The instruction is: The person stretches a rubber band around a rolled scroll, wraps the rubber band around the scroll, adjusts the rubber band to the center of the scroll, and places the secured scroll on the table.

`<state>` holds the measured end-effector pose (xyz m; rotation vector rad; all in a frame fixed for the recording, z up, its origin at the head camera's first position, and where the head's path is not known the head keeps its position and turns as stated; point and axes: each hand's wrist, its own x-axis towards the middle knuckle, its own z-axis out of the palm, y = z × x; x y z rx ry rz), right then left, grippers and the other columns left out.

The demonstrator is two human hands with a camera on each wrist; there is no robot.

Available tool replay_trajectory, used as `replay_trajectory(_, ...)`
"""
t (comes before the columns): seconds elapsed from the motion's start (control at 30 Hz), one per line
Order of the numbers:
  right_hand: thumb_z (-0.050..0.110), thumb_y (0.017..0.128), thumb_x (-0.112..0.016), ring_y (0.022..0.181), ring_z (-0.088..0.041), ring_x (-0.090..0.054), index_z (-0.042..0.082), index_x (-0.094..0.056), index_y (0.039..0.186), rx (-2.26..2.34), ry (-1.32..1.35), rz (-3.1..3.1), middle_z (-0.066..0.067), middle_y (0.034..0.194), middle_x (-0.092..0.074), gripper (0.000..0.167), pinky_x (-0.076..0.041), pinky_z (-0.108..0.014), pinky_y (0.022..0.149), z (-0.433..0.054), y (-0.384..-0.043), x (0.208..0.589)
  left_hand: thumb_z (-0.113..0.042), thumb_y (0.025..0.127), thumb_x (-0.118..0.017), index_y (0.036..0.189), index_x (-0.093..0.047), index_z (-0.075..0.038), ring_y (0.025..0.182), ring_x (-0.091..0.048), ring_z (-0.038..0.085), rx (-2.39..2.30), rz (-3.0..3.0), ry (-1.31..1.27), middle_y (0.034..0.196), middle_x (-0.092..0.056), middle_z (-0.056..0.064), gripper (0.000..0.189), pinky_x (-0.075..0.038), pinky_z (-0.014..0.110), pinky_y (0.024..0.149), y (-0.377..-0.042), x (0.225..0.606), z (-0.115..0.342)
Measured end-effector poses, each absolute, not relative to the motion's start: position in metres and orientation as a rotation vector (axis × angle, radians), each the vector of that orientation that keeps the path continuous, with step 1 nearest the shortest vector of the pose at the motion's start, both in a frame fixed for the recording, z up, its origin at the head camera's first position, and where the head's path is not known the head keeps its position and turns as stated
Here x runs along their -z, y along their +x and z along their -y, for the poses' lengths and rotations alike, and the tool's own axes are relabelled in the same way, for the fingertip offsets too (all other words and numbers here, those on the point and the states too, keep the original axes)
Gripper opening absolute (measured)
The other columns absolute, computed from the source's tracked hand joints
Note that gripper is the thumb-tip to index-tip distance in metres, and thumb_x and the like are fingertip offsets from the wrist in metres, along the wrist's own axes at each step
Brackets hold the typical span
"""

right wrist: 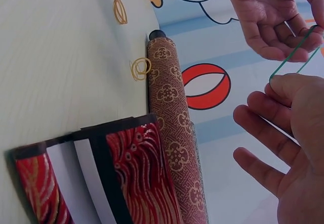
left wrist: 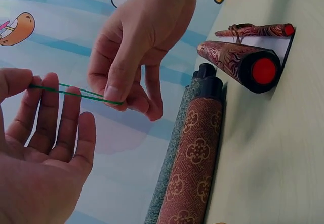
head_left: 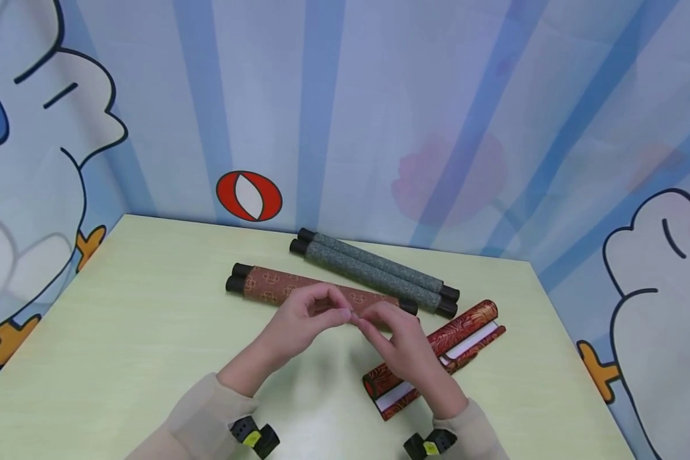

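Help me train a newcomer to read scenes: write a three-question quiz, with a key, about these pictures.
1. Multiple choice: what colour is the band held between the left hand and the right hand?
A) yellow
B) green
C) red

2. True or false: the grey roll lies closer to the backdrop than the brown roll does.

3. Short answer: which hand is nearer the red roll?

Key:
1: B, green.
2: True.
3: The right hand; it overlaps that roll in the head view.
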<state>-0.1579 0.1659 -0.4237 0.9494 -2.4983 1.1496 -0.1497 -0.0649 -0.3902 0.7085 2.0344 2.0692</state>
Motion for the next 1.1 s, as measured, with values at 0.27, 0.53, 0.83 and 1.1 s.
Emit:
replay_trajectory(0.27,0.007,0.103,-0.07,0.094,-0.015,-0.073,0.012,-0.074,0.107,-1.213,0.888,2.545,0.001,0.101,-0.075,0.007,-0.065,-0.034,0.084,-0.1663,-0.1611,0.4239,-0.002,0.105,-0.063,0.11,-0.067,0.008,0.099,-0.069,0.02,-2.154,-1.945,0.67,0.106,-0.069,0.01,0.012,-0.059,0.034,0.094,-0.147,0.3881,0.0623)
replay_trajectory(0.53,0.006,0.104,-0.07,0.097,-0.017,-0.074,0.011,-0.073,0.109,-1.278,0.887,2.545,0.0,0.102,-0.076,0.007,-0.065,-0.034,0.085,-0.1657,-0.1628,0.4236,-0.006,0.105,-0.062,0.111,-0.064,0.011,0.105,-0.073,0.019,-2.252,-1.83,0.716,0.105,-0.076,0.001,0.018,-0.057,0.04,0.104,-0.1443,0.3871,0.0579)
replay_trajectory(0.83,-0.002,0.103,-0.067,0.098,-0.018,-0.072,0.01,-0.073,0.109,-1.284,0.867,2.555,-0.002,0.106,-0.074,0.015,-0.065,-0.036,0.083,-0.1675,-0.163,0.4218,-0.011,0.109,-0.058,0.113,-0.065,0.012,0.098,-0.078,0.017,-2.193,-1.729,0.749,0.109,-0.081,0.015,0.024,-0.058,0.029,0.079,-0.144,0.3913,0.0562)
replay_trajectory(1.1,0.001,0.102,-0.069,0.106,-0.027,-0.073,0.004,-0.073,0.117,-1.36,0.884,2.553,-0.008,0.112,-0.074,0.016,-0.065,-0.04,0.091,-0.1654,-0.1611,0.4233,-0.003,0.11,-0.053,0.129,-0.063,0.015,0.109,-0.076,0.015,-2.169,-1.68,0.775,0.127,-0.072,0.026,0.028,-0.066,0.035,0.081,-0.1453,0.3955,0.0563)
